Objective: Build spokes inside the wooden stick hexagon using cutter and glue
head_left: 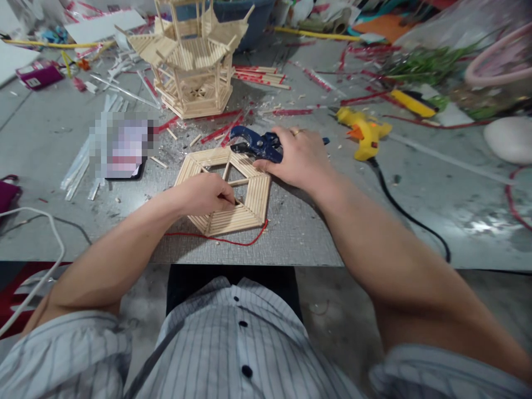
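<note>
A flat hexagonal frame of wooden sticks (249,213) lies on the grey table (299,233) in front of me. My left hand (205,194) rests on its left side, fingers pinched on a thin stick at the frame's open middle. My right hand (299,158) sits at the frame's upper right corner, closed round dark blue cutting pliers (255,144) whose jaws point left over the frame's top edge. A ring shows on that hand. A thin stick crosses the frame's opening.
A stick-built pavilion model (193,61) stands behind the frame. A yellow glue gun (363,133) with a black cord lies to the right. A phone (124,147) and clear strips lie left. Red string (233,239) trails by the table's front edge. Scraps litter the back.
</note>
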Action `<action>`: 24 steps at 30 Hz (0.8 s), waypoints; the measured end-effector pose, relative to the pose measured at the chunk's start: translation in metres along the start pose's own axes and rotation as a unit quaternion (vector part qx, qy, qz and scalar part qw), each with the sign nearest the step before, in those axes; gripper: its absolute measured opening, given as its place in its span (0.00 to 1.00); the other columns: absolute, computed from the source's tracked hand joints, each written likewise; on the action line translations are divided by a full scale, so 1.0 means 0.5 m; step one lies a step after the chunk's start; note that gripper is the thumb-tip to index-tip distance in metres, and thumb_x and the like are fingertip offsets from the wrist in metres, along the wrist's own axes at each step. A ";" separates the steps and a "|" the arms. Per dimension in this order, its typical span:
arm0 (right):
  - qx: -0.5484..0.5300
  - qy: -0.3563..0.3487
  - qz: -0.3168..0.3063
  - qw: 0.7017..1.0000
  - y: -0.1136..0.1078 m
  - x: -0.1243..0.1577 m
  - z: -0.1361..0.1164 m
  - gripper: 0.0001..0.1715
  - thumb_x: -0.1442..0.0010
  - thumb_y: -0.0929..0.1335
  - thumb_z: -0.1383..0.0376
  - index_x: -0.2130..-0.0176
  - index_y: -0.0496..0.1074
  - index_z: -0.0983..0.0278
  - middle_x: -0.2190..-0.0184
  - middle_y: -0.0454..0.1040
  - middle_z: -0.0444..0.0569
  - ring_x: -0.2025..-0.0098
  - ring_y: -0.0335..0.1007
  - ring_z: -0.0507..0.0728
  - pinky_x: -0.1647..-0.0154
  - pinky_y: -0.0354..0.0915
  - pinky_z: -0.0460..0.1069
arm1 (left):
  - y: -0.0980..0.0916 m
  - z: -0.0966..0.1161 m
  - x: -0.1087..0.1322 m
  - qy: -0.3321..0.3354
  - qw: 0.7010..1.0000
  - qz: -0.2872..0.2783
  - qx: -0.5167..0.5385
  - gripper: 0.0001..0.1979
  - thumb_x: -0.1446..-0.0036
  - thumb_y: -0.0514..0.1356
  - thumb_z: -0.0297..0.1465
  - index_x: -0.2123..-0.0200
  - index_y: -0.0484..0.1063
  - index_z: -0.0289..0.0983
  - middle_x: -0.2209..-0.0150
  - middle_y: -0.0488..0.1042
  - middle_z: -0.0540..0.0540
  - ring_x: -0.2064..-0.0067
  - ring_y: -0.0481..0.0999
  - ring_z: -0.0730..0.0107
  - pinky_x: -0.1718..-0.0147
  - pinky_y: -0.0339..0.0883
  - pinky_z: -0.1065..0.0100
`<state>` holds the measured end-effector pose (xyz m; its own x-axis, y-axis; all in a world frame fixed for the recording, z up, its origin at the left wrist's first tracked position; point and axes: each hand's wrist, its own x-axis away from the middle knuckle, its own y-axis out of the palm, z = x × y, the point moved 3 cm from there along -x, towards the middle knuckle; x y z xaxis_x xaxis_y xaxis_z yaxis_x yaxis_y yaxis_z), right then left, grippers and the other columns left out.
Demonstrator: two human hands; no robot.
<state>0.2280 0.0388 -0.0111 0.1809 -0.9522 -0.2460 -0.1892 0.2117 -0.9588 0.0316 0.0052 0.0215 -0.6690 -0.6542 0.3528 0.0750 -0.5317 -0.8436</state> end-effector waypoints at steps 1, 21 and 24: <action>-0.001 0.000 0.001 1.000 0.000 0.000 0.000 0.47 0.44 0.64 0.38 0.40 0.61 0.69 0.50 0.69 0.65 0.47 0.64 0.74 0.48 0.57 0.66 | 0.000 -0.001 -0.001 0.001 1.000 0.002 0.007 0.10 0.46 0.58 0.32 0.66 0.80 0.37 0.69 0.80 0.51 0.70 0.72 0.77 0.67 0.57 0.73; -0.005 0.002 -0.009 1.000 0.000 0.001 0.000 0.47 0.45 0.64 0.39 0.40 0.60 0.68 0.49 0.68 0.66 0.46 0.63 0.74 0.48 0.56 0.66 | -0.002 0.008 -0.001 -0.031 0.999 0.002 -0.014 0.11 0.46 0.60 0.35 0.69 0.80 0.36 0.75 0.76 0.52 0.73 0.68 0.78 0.71 0.54 0.73; -0.005 -0.004 -0.011 1.000 0.003 0.001 0.002 0.47 0.44 0.64 0.39 0.39 0.59 0.68 0.48 0.68 0.65 0.45 0.63 0.74 0.48 0.55 0.66 | -0.001 0.007 -0.002 -0.029 1.000 0.004 -0.010 0.10 0.46 0.59 0.34 0.70 0.80 0.36 0.75 0.76 0.52 0.73 0.68 0.78 0.71 0.54 0.73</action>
<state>0.2288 0.0390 -0.0128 0.1919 -0.9550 -0.2260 -0.1958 0.1884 -0.9624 0.0349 0.0044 0.0231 -0.6247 -0.6888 0.3678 0.0661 -0.5160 -0.8540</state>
